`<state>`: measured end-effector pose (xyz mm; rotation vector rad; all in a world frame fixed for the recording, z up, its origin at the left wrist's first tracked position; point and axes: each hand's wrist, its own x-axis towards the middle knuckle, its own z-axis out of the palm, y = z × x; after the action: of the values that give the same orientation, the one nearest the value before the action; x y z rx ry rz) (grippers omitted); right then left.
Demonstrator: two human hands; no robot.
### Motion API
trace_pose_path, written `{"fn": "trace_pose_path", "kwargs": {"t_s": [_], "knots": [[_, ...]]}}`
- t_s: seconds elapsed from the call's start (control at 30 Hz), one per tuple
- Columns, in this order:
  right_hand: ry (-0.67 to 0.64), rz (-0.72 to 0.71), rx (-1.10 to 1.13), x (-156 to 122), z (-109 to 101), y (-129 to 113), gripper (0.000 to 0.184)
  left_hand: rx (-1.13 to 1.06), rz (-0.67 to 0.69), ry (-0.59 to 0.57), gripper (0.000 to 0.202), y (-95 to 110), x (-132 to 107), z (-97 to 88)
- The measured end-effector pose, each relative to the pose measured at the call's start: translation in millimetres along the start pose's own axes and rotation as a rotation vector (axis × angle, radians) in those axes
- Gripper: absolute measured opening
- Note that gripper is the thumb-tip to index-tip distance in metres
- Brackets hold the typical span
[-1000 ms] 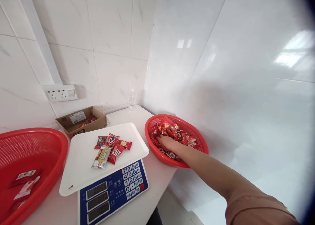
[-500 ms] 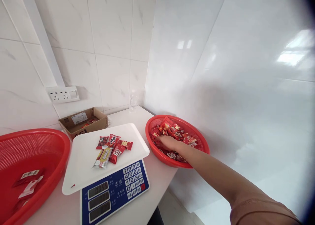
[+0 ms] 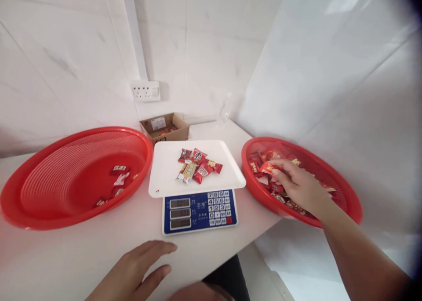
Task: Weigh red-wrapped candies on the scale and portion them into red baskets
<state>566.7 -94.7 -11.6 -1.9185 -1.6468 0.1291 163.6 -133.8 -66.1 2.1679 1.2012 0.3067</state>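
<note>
My right hand (image 3: 293,180) is over the right red basket (image 3: 354,204), its thumb and fingers pinched on a small red snack packet (image 3: 267,167). Many more red packets (image 3: 293,204) lie in that basket, partly hidden by the hand. My left hand (image 3: 140,266) hovers in front of the scale, empty, thumb and fingers apart. On the scale's white tray (image 3: 165,165) rest several red packets (image 3: 203,171) and a yellow-and-clear packet (image 3: 186,171). Below the tray, the scale's blue panel (image 3: 199,211) carries number keys and three displays.
A larger red basket (image 3: 49,156) stands at the left with several packets (image 3: 119,179) on its floor. Behind the scale sits an open cardboard box (image 3: 180,132). A clear container (image 3: 226,107) is in the back corner. A socket (image 3: 146,91) is on the tiled wall.
The view has turned, bringing more of the left basket into sight. My right hand has come up among the packets with one red packet pinched. My left hand has entered at the bottom.
</note>
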Motion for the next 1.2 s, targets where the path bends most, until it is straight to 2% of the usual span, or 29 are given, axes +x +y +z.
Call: {"fn": "trace_pose_path", "kwargs": {"t_s": [0.13, 0.2, 0.27, 0.33, 0.43, 0.6, 0.73, 0.83, 0.93, 1.0, 1.03, 1.1, 1.2], "knots": [[0.053, 0.175, 0.220, -48.7, 13.2, -14.9, 0.039, 0.001, -0.017, -0.047, 0.030, 9.2, -1.3, -6.8], [0.137, 0.240, 0.299, -63.6, 24.3, -12.1, 0.042, 0.009, -0.013, -0.058, 0.030, 10.7, -2.0, -8.3], [0.257, 0.297, 0.281, -70.9, 34.5, -5.4, 0.044, 0.016, -0.008, -0.068, 0.030, 10.7, -2.3, -9.0], [0.346, 0.334, 0.195, -72.1, 40.7, 1.6, 0.044, 0.015, 0.000, -0.078, 0.030, 10.3, -1.6, -9.5], [0.387, 0.359, 0.114, -68.6, 41.8, 7.0, 0.042, 0.012, 0.009, -0.092, 0.030, 11.0, 1.0, -9.9], [0.364, 0.413, 0.071, -61.4, 39.3, 6.6, 0.043, 0.009, 0.004, -0.133, 0.030, 14.5, 5.0, -8.2], [0.336, 0.414, 0.018, -55.8, 42.6, 7.3, 0.044, 0.026, 0.025, -0.113, 0.029, 15.8, 5.5, -7.6], [0.302, 0.430, -0.022, -52.0, 43.9, 7.1, 0.045, 0.059, 0.055, -0.009, 0.026, 11.5, 8.3, -11.3], [0.254, 0.451, -0.063, -50.5, 43.1, 5.7, 0.045, 0.182, 0.054, 0.289, 0.027, 0.1, 16.3, -21.2], [0.219, 0.456, -0.075, -50.7, 42.3, 5.2, 0.045, 0.300, -0.002, 0.484, 0.032, -9.6, 23.5, -31.0], [0.205, 0.455, -0.075, -50.9, 42.1, 5.2, 0.045, 0.349, -0.050, 0.538, 0.035, -14.2, 27.1, -36.4], [0.193, 0.445, -0.077, -51.3, 41.9, 5.8, 0.045, 0.403, -0.168, 0.547, 0.043, -21.8, 33.1, -46.5], [0.197, 0.437, -0.091, -51.2, 42.1, 6.8, 0.044, 0.420, -0.310, 0.499, 0.051, -29.7, 36.9, -58.5]]}}
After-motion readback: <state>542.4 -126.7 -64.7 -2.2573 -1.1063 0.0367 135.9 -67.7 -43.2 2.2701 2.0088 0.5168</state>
